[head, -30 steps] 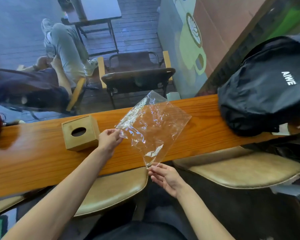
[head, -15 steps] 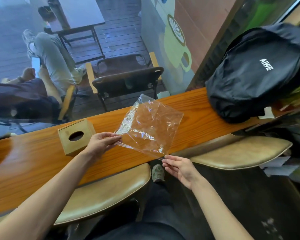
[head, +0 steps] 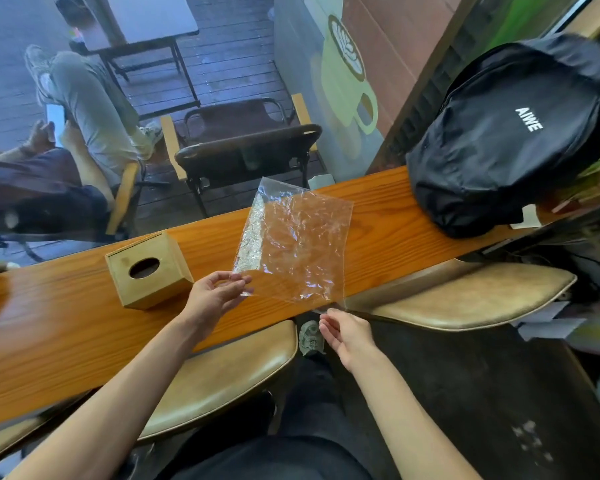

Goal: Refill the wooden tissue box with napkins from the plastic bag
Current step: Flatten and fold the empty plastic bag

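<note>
left hand (head: 212,296) pinches plastic bag (head: 293,242) | right hand (head: 344,332) seemingly pinches its corner | wooden tissue box (head: 148,269) left

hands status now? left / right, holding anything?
Left hand: pinches the near left corner of the clear plastic bag.
Right hand: fingertips at the bag's near right corner; grip cannot be told.

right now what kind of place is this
Probably a cafe: a long wooden counter runs along a window, with a coffee cup picture on the glass and an outdoor table on decking beyond.
</note>
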